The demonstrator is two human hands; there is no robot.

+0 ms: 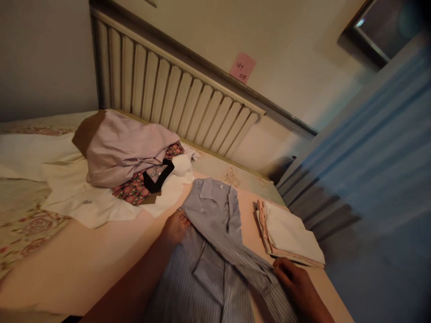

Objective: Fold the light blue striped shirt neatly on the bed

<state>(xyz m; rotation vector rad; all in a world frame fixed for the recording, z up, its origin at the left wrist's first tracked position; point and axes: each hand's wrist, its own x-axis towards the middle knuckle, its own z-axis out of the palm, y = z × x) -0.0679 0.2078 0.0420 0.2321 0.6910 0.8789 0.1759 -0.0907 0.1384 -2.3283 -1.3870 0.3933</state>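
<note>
A blue-grey striped shirt lies spread on the bed, its collar toward the radiator. One sleeve runs diagonally across its front, from the shoulder on the left down to the lower right. My left hand is closed on the shirt at that shoulder, with the fingertips pinching the cloth. Down by the cuff end, my right hand grips the sleeve's edge between thumb and fingers. The shirt's lower part runs out of the picture at the bottom.
A loose heap of clothes, mauve, floral and white, lies at the left. To the right sits a folded stack of white and peach cloth. A radiator lines the wall, and a blue curtain hangs at the right.
</note>
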